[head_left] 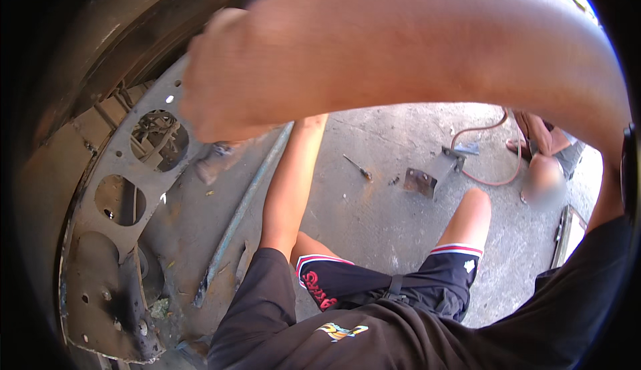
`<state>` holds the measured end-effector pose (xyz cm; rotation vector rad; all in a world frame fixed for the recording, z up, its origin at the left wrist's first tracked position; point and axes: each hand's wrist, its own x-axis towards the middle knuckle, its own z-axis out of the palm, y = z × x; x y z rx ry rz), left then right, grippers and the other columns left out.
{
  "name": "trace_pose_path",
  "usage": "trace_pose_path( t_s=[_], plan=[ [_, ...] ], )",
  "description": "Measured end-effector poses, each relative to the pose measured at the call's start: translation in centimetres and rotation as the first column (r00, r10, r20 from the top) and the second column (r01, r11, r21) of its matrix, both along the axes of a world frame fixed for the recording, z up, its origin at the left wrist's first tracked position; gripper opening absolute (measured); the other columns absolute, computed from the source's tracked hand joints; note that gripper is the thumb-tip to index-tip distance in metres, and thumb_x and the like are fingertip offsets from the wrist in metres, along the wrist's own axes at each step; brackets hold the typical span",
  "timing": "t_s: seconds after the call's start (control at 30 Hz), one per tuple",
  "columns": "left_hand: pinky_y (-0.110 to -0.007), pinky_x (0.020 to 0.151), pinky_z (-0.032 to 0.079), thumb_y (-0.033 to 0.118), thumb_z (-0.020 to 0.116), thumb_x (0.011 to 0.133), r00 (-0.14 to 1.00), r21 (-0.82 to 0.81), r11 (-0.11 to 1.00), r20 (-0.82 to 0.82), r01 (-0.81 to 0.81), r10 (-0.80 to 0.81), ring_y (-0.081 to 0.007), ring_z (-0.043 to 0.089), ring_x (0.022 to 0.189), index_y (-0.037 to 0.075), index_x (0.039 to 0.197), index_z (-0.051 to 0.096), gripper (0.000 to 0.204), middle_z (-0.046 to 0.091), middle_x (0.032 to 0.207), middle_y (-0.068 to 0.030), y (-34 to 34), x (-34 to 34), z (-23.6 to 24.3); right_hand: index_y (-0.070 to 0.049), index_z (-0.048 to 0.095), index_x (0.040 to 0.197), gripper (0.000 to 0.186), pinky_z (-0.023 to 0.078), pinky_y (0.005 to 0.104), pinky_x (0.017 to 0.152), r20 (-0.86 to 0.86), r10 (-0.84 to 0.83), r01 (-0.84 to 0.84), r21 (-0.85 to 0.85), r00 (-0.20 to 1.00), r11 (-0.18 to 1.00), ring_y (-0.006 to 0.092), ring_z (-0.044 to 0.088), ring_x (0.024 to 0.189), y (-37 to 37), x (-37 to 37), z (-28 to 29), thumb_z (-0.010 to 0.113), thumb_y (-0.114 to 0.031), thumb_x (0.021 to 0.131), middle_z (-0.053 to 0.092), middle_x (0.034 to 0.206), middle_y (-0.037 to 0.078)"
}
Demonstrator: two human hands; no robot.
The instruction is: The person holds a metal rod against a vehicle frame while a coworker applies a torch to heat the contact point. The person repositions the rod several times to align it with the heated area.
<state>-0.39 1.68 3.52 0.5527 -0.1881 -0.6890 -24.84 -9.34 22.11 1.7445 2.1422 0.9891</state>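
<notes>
My right forearm sweeps across the top of the view from the right. My right hand [217, 86] is blurred, close to the camera, in front of a grey metal plate [100, 230] with several round holes. The fingers look curled, but what they hold, if anything, is unclear. My left arm rises from my dark sleeve toward the plate, and its hand is hidden behind the right forearm. A long bluish metal bar [237, 213] lies beside the left arm on the ground.
On the concrete floor lie a thin screwdriver-like tool [357, 168], a rusty metal bracket [420, 182] and an orange hose [497, 170]. Another person [544, 163] crouches at the right. A curved rusty metal body [100, 43] fills the upper left.
</notes>
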Motion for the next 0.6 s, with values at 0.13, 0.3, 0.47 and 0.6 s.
trace_pose_path(
  t_s=[0.13,0.3,0.47,0.6],
  plan=[
    [-0.019,0.041,0.029,0.011,0.037,0.108,1.000,0.020,1.000,0.015,-0.015,0.015,-0.0041,0.042,0.042,-0.012,0.123,0.041,0.027,0.051,0.070,-0.0016,1.1,0.2,1.4,-0.006,0.071,0.108,0.045,0.055,0.0516,0.088,0.130,-0.027,0.034,-0.054,0.991,0.998,0.0397,0.066,0.103,1.0,-0.9,2.0,0.045,-0.042,0.101,0.071,0.105,0.016],
    [-0.019,0.041,0.029,0.011,0.037,0.108,1.000,0.036,0.999,0.010,0.004,-0.005,-0.0040,0.042,0.042,-0.011,0.122,0.041,0.027,0.051,0.070,-0.0016,1.8,0.5,2.1,-0.004,0.073,0.098,0.039,0.059,0.0461,0.076,0.200,-0.344,0.378,-0.169,0.918,0.910,0.0341,0.070,0.090,0.6,2.5,-0.6,0.055,-0.039,0.098,0.072,0.089,0.012],
    [-0.019,0.040,0.029,0.011,0.037,0.108,0.998,0.006,0.998,0.003,0.067,-0.067,-0.0039,0.042,0.042,-0.011,0.122,0.042,0.027,0.051,0.070,-0.0016,-0.2,2.2,0.0,-0.004,0.071,0.089,0.049,0.057,0.0413,0.059,-0.149,-0.436,0.443,0.018,0.888,0.896,0.0292,0.071,0.071,-4.7,3.3,-4.9,0.055,-0.049,0.097,0.066,0.068,0.010],
    [-0.019,0.041,0.029,0.013,0.040,0.108,0.998,0.116,0.992,0.045,-0.043,0.038,-0.0028,0.041,0.042,-0.012,0.126,0.042,0.031,0.051,0.069,-0.0011,1.5,2.1,0.5,-0.007,0.066,0.097,0.051,0.053,0.0475,0.055,-0.635,-0.520,0.492,-0.243,0.571,0.836,0.0360,0.067,0.060,-11.2,4.9,-15.7,0.049,-0.055,0.099,0.060,0.057,0.014]
  ],
)
